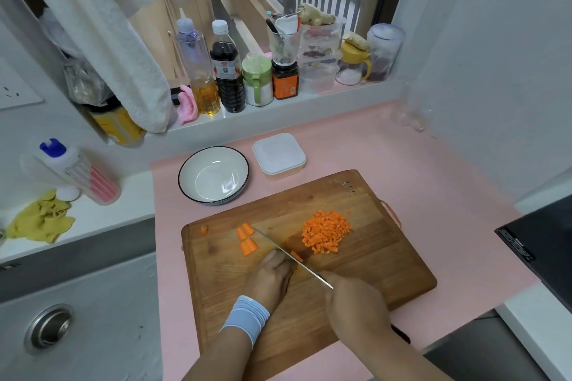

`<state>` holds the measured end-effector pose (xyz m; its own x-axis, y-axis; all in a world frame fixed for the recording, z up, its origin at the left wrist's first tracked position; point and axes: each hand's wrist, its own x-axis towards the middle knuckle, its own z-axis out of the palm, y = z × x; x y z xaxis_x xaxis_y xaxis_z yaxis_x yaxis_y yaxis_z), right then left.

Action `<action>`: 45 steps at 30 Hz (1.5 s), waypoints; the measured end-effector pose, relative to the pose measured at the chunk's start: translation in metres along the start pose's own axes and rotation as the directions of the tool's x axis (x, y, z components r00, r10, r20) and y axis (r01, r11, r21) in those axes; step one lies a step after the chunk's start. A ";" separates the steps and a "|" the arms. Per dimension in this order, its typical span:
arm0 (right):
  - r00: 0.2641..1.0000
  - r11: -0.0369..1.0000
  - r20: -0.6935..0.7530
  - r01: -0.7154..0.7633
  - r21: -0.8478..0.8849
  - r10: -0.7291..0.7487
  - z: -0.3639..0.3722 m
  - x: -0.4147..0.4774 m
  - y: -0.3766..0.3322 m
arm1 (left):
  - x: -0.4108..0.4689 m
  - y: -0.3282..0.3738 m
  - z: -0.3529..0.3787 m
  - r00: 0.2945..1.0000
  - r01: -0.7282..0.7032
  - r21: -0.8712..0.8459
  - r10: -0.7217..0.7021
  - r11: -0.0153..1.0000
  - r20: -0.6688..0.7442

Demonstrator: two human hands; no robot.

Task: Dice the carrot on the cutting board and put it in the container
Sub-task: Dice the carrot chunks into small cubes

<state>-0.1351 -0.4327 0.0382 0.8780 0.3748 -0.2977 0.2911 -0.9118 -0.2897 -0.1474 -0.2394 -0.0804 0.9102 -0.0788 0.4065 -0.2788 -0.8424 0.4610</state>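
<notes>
A wooden cutting board (365, 260) lies on the pink counter. A heap of diced carrot (326, 230) sits on its right half. Two larger carrot chunks (246, 238) and a small end piece (204, 229) lie on the left half. My right hand (356, 303) grips the handle of a knife (291, 257), whose blade runs diagonally toward the chunks. My left hand (272, 275), with curled fingers, holds down a carrot piece (296, 256) against the blade; most of that piece is hidden. A white bowl (213, 175) and a lidded square container (278, 155) stand behind the board.
A sink (52, 325) lies to the left, with a dish soap bottle (77, 170) and yellow cloth (40, 221) on its ledge. Bottles and jars (229, 71) line the windowsill. A black cooktop (538, 244) sits at the right edge.
</notes>
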 end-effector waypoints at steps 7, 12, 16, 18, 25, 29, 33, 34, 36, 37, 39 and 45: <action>0.996 0.996 0.065 -0.071 0.045 0.068 0.004 0.011 0.003 | 0.000 -0.002 0.001 1.000 -0.001 -0.015 0.001 1.000 -0.009; 0.991 0.994 0.116 -0.076 0.079 0.066 -0.007 0.026 -0.001 | -0.003 -0.001 0.004 1.000 0.006 0.017 -0.007 1.000 0.008; 0.992 0.994 0.107 -0.075 0.080 0.066 -0.006 0.027 -0.002 | -0.004 0.001 0.002 1.000 0.010 0.057 -0.011 0.998 0.011; 0.993 0.995 0.093 -0.076 0.063 0.070 -0.004 0.024 -0.003 | -0.002 0.002 0.001 1.000 0.007 0.055 -0.008 0.998 0.003; 0.999 0.999 0.016 -0.033 0.017 0.033 -0.002 0.002 -0.004 | -0.003 -0.002 0.001 1.000 0.011 0.032 -0.011 0.999 -0.006; 0.999 0.999 0.014 -0.044 0.017 0.044 -0.003 -0.004 -0.001 | -0.003 -0.002 0.002 1.000 -0.008 0.027 0.008 1.000 -0.016; 0.997 0.997 0.031 -0.069 0.026 0.068 -0.003 -0.002 -0.001 | -0.003 -0.003 0.003 1.000 0.013 0.010 -0.012 1.000 -0.025; 0.996 0.997 0.045 -0.074 0.034 0.072 -0.002 0.000 -0.002 | -0.002 -0.003 0.002 1.000 0.010 0.007 -0.010 1.000 -0.027; 0.992 0.994 0.090 -0.089 0.063 0.084 -0.003 0.007 -0.004 | -0.001 -0.002 0.002 0.999 -0.003 -0.001 0.003 1.000 -0.034; 0.990 0.992 0.111 -0.098 0.079 0.089 -0.005 0.011 -0.006 | -0.001 -0.002 0.002 0.999 -0.006 -0.004 0.006 1.000 -0.039; 0.986 0.988 0.137 -0.114 0.104 0.099 -0.009 0.017 -0.008 | -0.003 -0.003 0.004 0.999 0.004 -0.010 -0.005 1.000 -0.034; 0.985 0.983 0.147 -0.113 0.143 0.092 -0.011 0.021 -0.006 | -0.008 -0.005 0.007 0.998 0.037 -0.004 -0.037 0.999 -0.048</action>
<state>-0.1143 -0.4214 0.0434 0.8356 0.3099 -0.4535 0.1325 -0.9150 -0.3811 -0.1511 -0.2383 -0.0910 0.9043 -0.0215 0.4263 -0.2458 -0.8428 0.4788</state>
